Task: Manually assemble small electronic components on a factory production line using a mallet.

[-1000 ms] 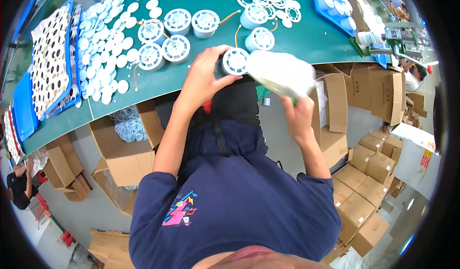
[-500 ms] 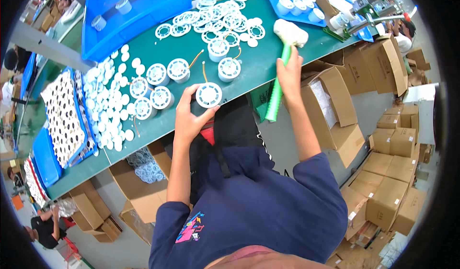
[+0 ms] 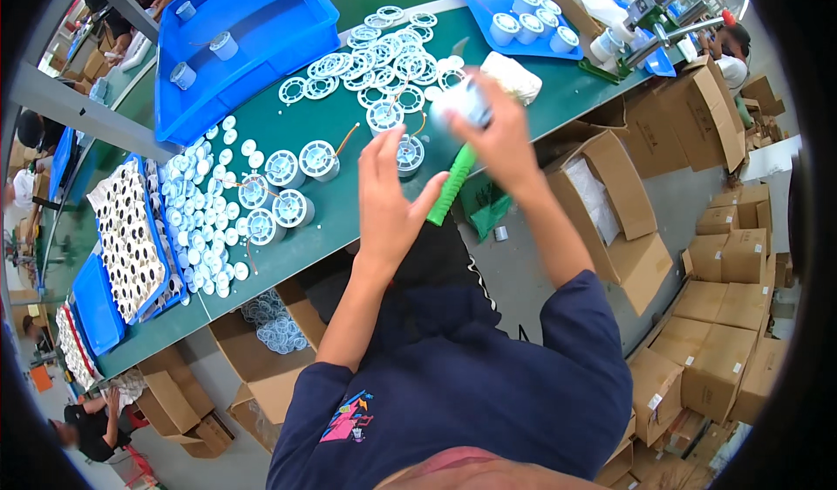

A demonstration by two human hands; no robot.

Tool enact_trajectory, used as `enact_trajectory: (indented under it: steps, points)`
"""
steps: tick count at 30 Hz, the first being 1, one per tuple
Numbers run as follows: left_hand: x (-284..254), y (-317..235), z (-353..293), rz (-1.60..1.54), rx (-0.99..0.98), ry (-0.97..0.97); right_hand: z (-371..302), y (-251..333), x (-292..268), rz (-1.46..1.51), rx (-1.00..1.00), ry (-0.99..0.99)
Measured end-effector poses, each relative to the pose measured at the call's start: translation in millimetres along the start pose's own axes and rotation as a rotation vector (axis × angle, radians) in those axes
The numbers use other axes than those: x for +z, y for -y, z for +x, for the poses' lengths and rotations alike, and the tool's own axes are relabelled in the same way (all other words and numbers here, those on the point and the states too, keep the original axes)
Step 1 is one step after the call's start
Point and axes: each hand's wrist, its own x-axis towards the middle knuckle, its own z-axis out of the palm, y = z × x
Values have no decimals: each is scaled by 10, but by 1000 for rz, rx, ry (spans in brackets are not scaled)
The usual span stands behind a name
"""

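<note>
My right hand (image 3: 504,141) is shut on a mallet with a green ribbed handle (image 3: 449,187) and a white head (image 3: 516,77), held above the green table (image 3: 349,220). A blurred white round piece (image 3: 460,102) shows at its fingertips. My left hand (image 3: 391,195) hovers with fingers spread and holds nothing. Just beyond its fingertips a white spool (image 3: 410,153) with a bit of orange wire stands on the table. More white spools (image 3: 292,207) stand to the left.
White flat rings (image 3: 384,58) lie in a heap at the back. A big blue bin (image 3: 244,45), a blue tray (image 3: 514,6) of spools, small white caps (image 3: 196,228) and a spotted cloth (image 3: 126,237) are around. Cardboard boxes (image 3: 610,202) stand right and below. Other people work at the edges.
My left hand has let go of the spool and lifted off it with fingers spread. My right hand has brought the mallet left, closer to that spool.
</note>
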Motion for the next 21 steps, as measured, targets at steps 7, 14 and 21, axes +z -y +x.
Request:
enact_trajectory:
  steps: [7, 14, 21]
  points:
    - [51, 422, -292, 35, -156, 119, 1326, -2009, -662, -831, 300, 23]
    - [201, 606, -83, -52, -74, 202, 1352, -1708, -288, -971, -17, -180]
    - [111, 543, -218, 134, -144, 45, 1105, -1548, 217, -585, -128, 420]
